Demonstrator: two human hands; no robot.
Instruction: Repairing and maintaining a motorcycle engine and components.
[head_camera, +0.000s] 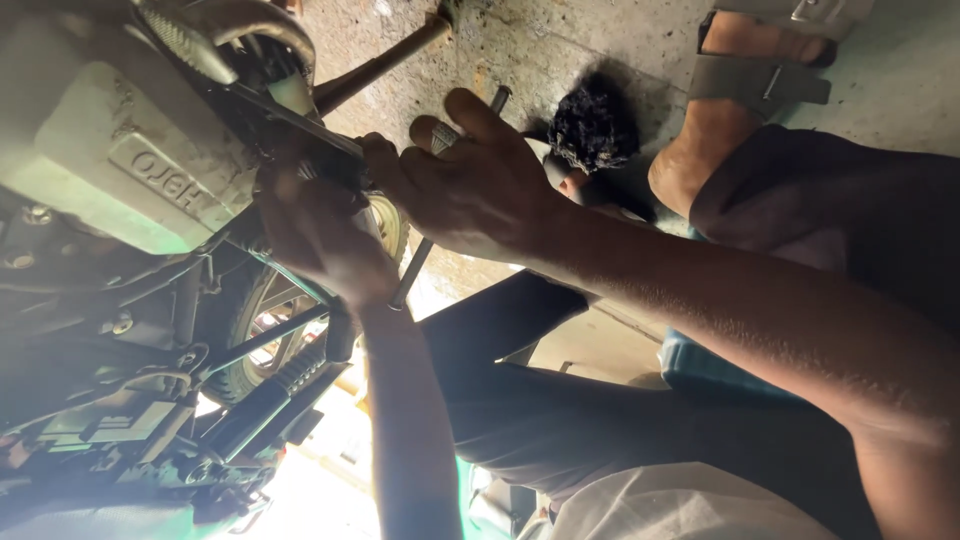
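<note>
Grey cast metal fills the upper left of the frame: a motorcycle engine casing (110, 150), seen from a tilted head camera as a person works on the machine with 2 bare hands. The right hand (470, 180) has its fingers curled tight around a slim metal rod-shaped tool (415, 262), whose ends stick out above the knuckles and below the palm. The left hand (320, 235) sits just beside it, pressed against a dark metal bracket (300, 125) at the edge of the engine casing; whether its fingers are closed on anything cannot be told, as they are blurred and in shadow. The tool lies between the 2 hands, close against the engine, with a small round pale part (390, 225) partly hidden behind it.

Below the hands, a spoked wheel (255, 330) and a coiled shock absorber spring (300, 370) show in dim light. The concrete floor (560, 50) lies beyond, carrying a dark crumpled rag (592, 125). The person's foot in a grey strapped sandal (760, 75) rests on the floor near the rag, with the dark-clad knee well to the right.
</note>
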